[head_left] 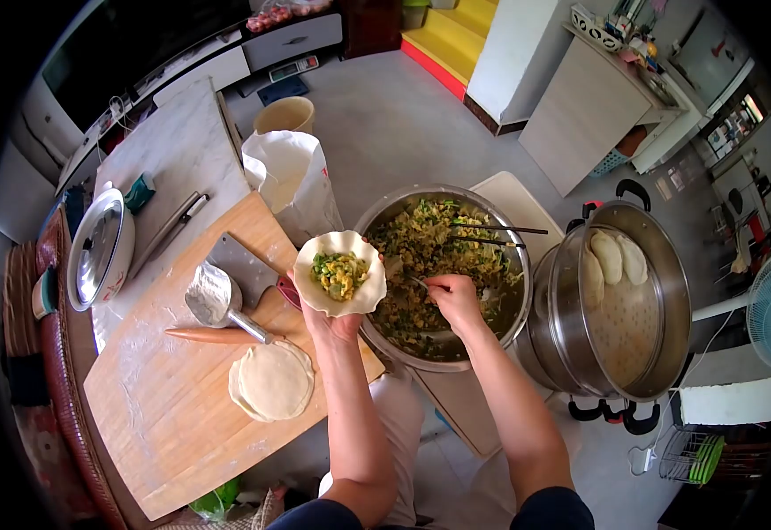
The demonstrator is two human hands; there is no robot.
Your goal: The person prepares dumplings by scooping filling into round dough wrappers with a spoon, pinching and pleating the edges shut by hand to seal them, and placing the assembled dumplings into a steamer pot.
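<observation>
My left hand point(337, 325) is closed under a round dough wrapper point(352, 304), cupping it from below near the bowl's left rim. A small heap of chopped green and yellow filling point(339, 276) lies in the wrapper. My right hand point(456, 300) grips the thin handle of a spoon point(418, 282), over a large steel bowl point(366, 215). The spoon's head is hard to make out against the filling mixture point(429, 230) in the bowl. A pair of dark chopsticks point(500, 242) rests in the mixture, their ends reaching past the right rim.
Left, a wooden board point(164, 389) holds stacked dough rounds point(271, 381), a rolling pin point(213, 336), a flour scoop point(213, 296) and a cleaver point(242, 268). Behind stands a white flour bag point(292, 181). Right, a steamer point(679, 327) contains several shaped dumplings point(607, 256).
</observation>
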